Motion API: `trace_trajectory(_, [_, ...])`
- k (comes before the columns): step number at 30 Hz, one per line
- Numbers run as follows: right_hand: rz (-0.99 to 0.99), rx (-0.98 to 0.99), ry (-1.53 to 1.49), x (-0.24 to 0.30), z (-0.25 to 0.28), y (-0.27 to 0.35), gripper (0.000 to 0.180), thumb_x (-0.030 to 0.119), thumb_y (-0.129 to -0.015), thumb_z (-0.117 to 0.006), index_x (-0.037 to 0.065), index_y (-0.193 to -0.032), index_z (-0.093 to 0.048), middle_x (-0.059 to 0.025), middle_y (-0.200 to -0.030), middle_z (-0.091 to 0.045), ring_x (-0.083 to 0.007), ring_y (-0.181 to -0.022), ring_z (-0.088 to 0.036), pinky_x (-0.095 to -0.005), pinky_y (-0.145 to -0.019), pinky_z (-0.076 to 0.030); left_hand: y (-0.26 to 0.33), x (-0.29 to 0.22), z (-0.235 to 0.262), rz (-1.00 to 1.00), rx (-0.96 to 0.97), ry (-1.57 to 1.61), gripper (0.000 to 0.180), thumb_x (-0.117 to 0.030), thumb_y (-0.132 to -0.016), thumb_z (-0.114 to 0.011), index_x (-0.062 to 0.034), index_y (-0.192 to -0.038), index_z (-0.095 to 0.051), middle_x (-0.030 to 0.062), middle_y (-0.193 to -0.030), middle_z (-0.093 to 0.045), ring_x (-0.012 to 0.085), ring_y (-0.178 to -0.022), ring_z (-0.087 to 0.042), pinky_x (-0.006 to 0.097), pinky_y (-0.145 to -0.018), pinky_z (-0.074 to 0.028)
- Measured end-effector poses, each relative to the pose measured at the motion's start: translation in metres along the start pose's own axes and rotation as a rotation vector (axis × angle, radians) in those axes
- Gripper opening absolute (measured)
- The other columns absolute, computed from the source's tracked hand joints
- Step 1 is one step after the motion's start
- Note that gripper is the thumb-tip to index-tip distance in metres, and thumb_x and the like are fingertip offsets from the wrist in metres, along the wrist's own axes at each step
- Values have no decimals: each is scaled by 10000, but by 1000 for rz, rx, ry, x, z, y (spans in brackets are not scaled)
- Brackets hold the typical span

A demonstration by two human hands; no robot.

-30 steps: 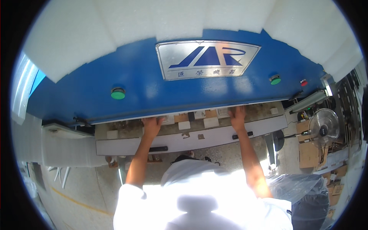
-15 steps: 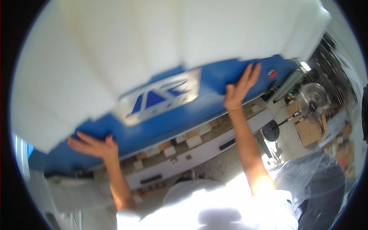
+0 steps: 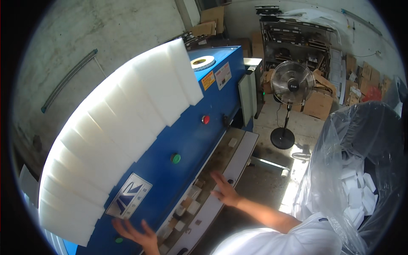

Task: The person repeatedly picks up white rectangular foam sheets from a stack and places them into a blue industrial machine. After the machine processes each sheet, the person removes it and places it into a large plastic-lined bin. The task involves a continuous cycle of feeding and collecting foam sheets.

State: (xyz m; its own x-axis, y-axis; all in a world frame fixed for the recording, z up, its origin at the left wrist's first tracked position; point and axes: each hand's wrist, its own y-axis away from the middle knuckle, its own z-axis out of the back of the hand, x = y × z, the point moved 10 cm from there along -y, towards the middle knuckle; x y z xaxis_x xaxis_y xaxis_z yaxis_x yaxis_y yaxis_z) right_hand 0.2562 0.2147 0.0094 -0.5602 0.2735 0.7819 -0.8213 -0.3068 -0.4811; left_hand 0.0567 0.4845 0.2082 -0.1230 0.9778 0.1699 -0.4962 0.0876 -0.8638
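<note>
A long row of white foam sheets [image 3: 114, 123] leans in an arc on top of a blue machine [image 3: 182, 136], overhanging its front. My left hand [image 3: 138, 233] has its fingers spread before the blue front, beside the metal nameplate [image 3: 129, 195] and just above a green button [image 3: 119, 240]. It holds nothing; whether it touches the panel I cannot tell. Over the pale ledge [image 3: 204, 221] below the panel is my right hand [image 3: 227, 193], fingers apart and nothing in it. Small white and brown blocks [image 3: 193, 207] lie on the machine bed between the hands.
A red button [image 3: 205, 120] and another green button [image 3: 175, 158] protrude from the panel. A tape roll [image 3: 202, 63] lies on the machine top. Beyond stand a black fan [image 3: 293, 85] and cardboard boxes [image 3: 318, 105]. At right, a clear plastic bag [image 3: 318, 170] holds white pieces.
My view has swung to the right and taken in more of the room. My right hand has come down from the blue panel to the ledge; my left remains by the panel, now near the nameplate.
</note>
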Motion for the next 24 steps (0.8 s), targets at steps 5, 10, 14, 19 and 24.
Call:
trace_trajectory(5, [-309, 58, 83, -55, 59, 128, 657, 288, -925, -641, 28, -1456, -354, -225, -1475, -333, -385, -1194, -553, -437, -1000, -471, -112, -148, 5, -301, -42, 433, 614, -191, -935, -587, 54, -1436, -329, 272, -1391, -451, 482, -1346, -387, 636, -1128, -240])
trace_trajectory(10, [-429, -43, 187, -68, 152, 182, 593, 321, -934, -625, 38, -1416, -427, -191, -1442, -390, -387, -1155, -582, -443, -971, -494, -265, -267, 5, -481, -193, 359, 619, -150, -929, -612, 45, -1449, -337, 228, -1434, -445, 424, -1371, -390, 562, -1172, -216])
trace_trajectory(14, [-431, -134, 294, -63, 223, 203, 531, 328, -943, -605, 30, -1365, -481, -183, -1425, -426, -397, -1197, -547, -456, -972, -489, -393, -290, -30, -310, -277, -126, 683, -408, -912, -636, 23, -1403, -436, 175, -1337, -550, 354, -1284, -484, 503, -1183, -203])
trace_trajectory(19, [-584, -171, 294, -60, 301, 275, 507, 282, -943, -615, 23, -1361, -490, -159, -1437, -430, -378, -1225, -521, -443, -991, -460, -429, -318, -82, -22, 365, -404, 480, -515, -916, -577, -74, -1077, -674, 66, -1267, -617, 306, -1239, -518, 528, -1112, -282])
trace_trajectory(24, [-850, -305, 416, -54, 360, 391, 471, 290, -911, -642, 9, -1277, -549, -179, -1274, -562, -380, -1116, -585, -438, -929, -492, -387, -355, -115, -204, -31, -352, 327, -319, -937, -595, -68, -1141, -649, 81, -1408, -516, 314, -1280, -481, 502, -1079, -354])
